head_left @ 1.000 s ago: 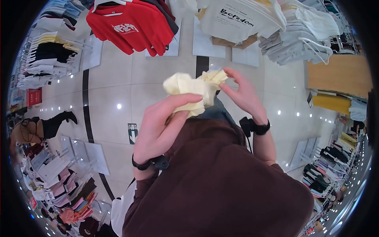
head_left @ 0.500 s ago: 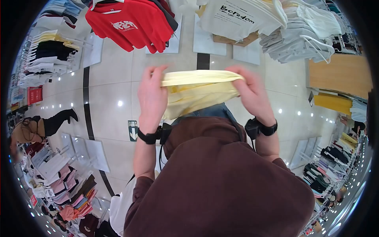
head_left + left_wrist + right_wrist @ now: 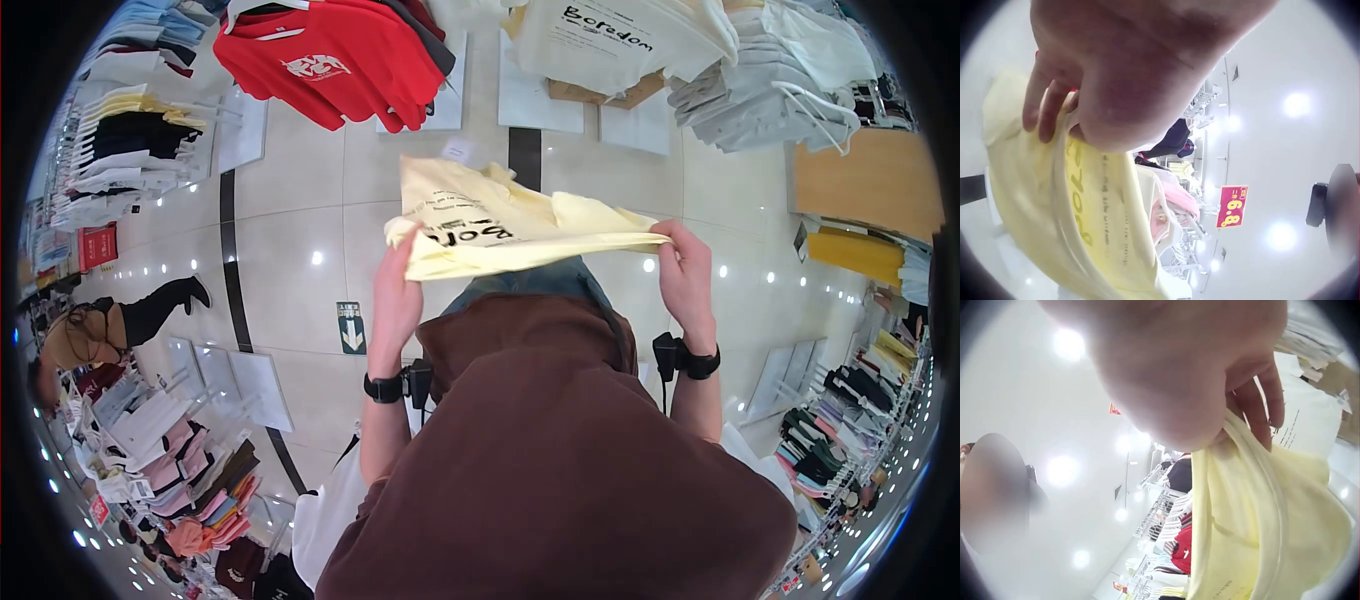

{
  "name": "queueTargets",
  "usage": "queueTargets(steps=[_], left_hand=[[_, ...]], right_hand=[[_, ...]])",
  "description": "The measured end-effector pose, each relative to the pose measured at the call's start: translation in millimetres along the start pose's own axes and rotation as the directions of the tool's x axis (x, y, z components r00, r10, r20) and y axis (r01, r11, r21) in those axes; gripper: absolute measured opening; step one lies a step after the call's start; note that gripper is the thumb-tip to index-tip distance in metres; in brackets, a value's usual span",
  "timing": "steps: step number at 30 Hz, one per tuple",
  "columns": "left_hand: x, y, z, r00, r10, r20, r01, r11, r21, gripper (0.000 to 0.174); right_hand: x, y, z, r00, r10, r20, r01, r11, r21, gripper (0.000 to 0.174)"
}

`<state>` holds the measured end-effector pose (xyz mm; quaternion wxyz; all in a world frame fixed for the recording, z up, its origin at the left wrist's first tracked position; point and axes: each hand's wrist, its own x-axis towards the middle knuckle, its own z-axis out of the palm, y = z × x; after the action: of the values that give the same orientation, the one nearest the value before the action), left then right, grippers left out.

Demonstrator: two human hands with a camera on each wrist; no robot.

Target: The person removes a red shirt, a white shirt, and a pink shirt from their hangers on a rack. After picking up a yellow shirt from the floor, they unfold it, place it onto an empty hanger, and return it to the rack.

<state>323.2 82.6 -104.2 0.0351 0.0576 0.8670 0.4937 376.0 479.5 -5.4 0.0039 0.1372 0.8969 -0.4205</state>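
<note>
A pale yellow T-shirt (image 3: 560,215) with black lettering is stretched sideways in front of the body. My left hand (image 3: 397,295) pinches one end of its near edge, and my right hand (image 3: 689,285) pinches the other end. From the left wrist, the shirt's hemmed band (image 3: 1071,187) runs down from between thumb and fingers, with print showing through the cloth inside. In the right wrist view the yellow cloth (image 3: 1241,494) hangs in folds from thumb and fingertips. A small white tag (image 3: 458,151) shows beyond the shirt's far side.
Red sweatshirts (image 3: 325,65) and white printed T-shirts (image 3: 610,45) hang on racks ahead. Grey garments (image 3: 745,100) hang at front right, near a wooden panel (image 3: 865,180). Another person (image 3: 85,340) is at the left. Tiled floor (image 3: 290,290) lies below.
The shirt went from a bunched bundle to a taut band, then spread wider with its print showing. Both hands moved apart, and the right hand moved outward and nearer the body.
</note>
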Motion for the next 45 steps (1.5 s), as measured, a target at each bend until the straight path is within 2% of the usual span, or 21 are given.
queueTargets(steps=[1, 3, 6, 8, 11, 13, 14, 16, 18, 20, 21, 26, 29, 31, 33, 35, 37, 41, 43, 44, 45], left_hand=[[-7.4, -2.1, 1.3, 1.0, -0.001, 0.012, 0.001, 1.0, 0.002, 0.044], [-20.4, 5.8, 0.8, 0.954, -0.056, 0.294, -0.016, 0.971, 0.237, 0.029], [-24.7, 40.2, 4.4, 0.848, -0.243, 0.471, 0.11, 0.95, 0.292, 0.027], [-30.3, 31.4, 13.6, 0.842, -0.238, 0.483, 0.1, 0.951, 0.293, 0.035], [-33.2, 22.4, 23.5, 0.927, -0.168, 0.336, 0.032, 0.926, 0.375, 0.027], [-24.1, 14.7, 25.3, 0.947, -0.315, 0.061, 0.256, 0.858, 0.446, 0.021], [-18.3, 15.6, 25.5, 0.947, -0.315, 0.055, 0.259, 0.857, 0.445, 0.021], [-7.4, 18.5, 23.1, 0.921, -0.377, -0.1, 0.39, 0.897, 0.207, 0.02], [-3.6, 9.9, 23.8, 0.933, -0.322, -0.159, 0.342, 0.931, 0.126, 0.024], [-4.8, 3.2, 18.2, 0.977, -0.206, 0.047, 0.187, 0.948, 0.256, 0.033], [-6.0, 4.5, 13.9, 0.932, -0.289, 0.22, 0.208, 0.921, 0.329, 0.042], [-18.1, 5.9, 11.3, 0.812, -0.404, 0.422, 0.172, 0.855, 0.489, 0.042], [-18.4, 3.9, 5.6, 0.845, -0.374, 0.384, 0.257, 0.911, 0.321, 0.037], [-10.0, 8.1, 4.4, 0.959, -0.237, 0.159, 0.242, 0.97, -0.019, 0.033], [6.4, 12.6, -0.1, 0.966, -0.227, 0.12, 0.234, 0.971, -0.05, 0.036], [28.2, 26.2, -9.2, 0.973, -0.218, 0.082, 0.224, 0.971, -0.079, 0.039], [51.1, 49.3, -24.9, 0.992, -0.11, -0.056, 0.114, 0.991, 0.07, 0.038], [69.0, 80.8, -45.3, 0.969, -0.06, -0.24, 0.0, 0.97, -0.244, 0.038], [51.7, 113.4, -49.9, 0.915, -0.276, -0.292, 0.041, 0.787, -0.615, 0.04], [49.5, 104.7, -47.5, 0.917, -0.273, -0.29, 0.04, 0.788, -0.614, 0.04], [44.8, 82.6, -41.0, 0.948, -0.198, -0.251, 0.056, 0.876, -0.479, 0.04]], right_hand=[[-3.1, 5.2, 0.7, 1.0, 0.012, -0.002, -0.012, 1.0, 0.002, 0.023], [-9.3, 12.1, 2.0, 0.998, -0.014, -0.054, 0.03, 0.949, 0.313, 0.021], [-12.3, 0.1, 5.9, 0.984, -0.098, -0.15, 0.145, 0.928, 0.343, 0.024], [-12.1, -11.5, 9.2, 0.978, -0.076, -0.197, 0.14, 0.931, 0.338, 0.025], [-12.2, -12.5, 9.9, 0.979, -0.016, -0.205, 0.092, 0.926, 0.365, 0.03], [-8.2, -14.8, 11.2, 0.985, 0.019, -0.173, 0.053, 0.916, 0.397, 0.033], [-7.9, -17.1, 11.4, 0.989, 0.017, -0.146, 0.045, 0.913, 0.405, 0.035], [-9.0, -22.9, 9.5, 0.994, 0.009, -0.113, 0.039, 0.908, 0.417, 0.038], [-8.3, -29.5, 7.2, 0.998, -0.007, -0.056, 0.027, 0.929, 0.369, 0.04], [-5.9, -23.4, 6.7, 0.996, 0.006, -0.094, 0.032, 0.919, 0.393, 0.037], [-5.3, -18.3, 3.9, 0.99, 0.027, -0.138, 0.032, 0.914, 0.405, 0.035], [-4.6, 4.4, -0.3, 0.959, 0.055, -0.278, 0.073, 0.899, 0.432, 0.026], [-3.8, 15.7, 1.4, 0.961, 0.072, -0.268, 0.042, 0.916, 0.398, 0.022], [0.3, 21.9, 5.7, 0.97, 0.073, -0.23, 0.01, 0.941, 0.339, 0.021], [7.7, 22.8, 11.3, 0.991, 0.031, -0.131, -0.033, 0.999, -0.01, 0.021], [27.5, 35.6, 9.8, 0.996, -0.02, -0.088, 0.005, 0.986, -0.168, 0.022], [47.6, 37.9, 1.6, 0.998, -0.046, -0.037, 0.03, 0.933, -0.359, 0.028], [49.6, -16.9, -37.5, 0.965, -0.104, -0.239, 0.089, 0.993, -0.073, 0.042], [35.7, -32.1, -37.4, 0.903, -0.224, -0.367, 0.231, 0.973, -0.027, 0.045], [33.3, -35.2, -36.4, 0.809, -0.325, -0.49, 0.374, 0.928, 0.0, 0.047], [33.9, -17.7, -23.8, 0.798, -0.355, -0.487, 0.436, 0.898, 0.059, 0.05]])
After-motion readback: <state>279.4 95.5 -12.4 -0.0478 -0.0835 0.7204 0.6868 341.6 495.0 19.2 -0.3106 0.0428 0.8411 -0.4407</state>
